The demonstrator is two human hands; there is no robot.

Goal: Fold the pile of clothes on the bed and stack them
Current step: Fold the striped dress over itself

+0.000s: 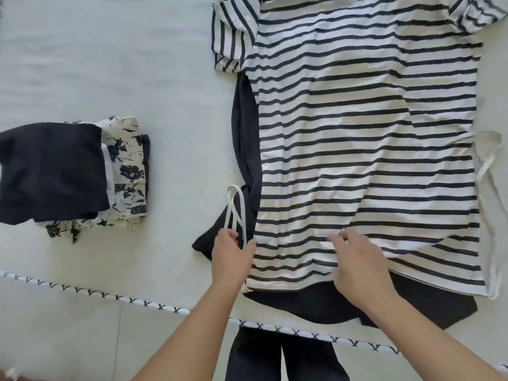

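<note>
Striped shirt (368,138) lies spread; our left hand (232,255) pinches its near-left hem, right hand (357,259) rests flat, so we judge the first fold comes next.

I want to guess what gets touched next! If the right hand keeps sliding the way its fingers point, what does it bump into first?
The right hand already rests on the striped T-shirt, with its fingers pointing up and slightly left. Going straight on, it would probably meet only more striped fabric, up towards the left sleeve.
</note>
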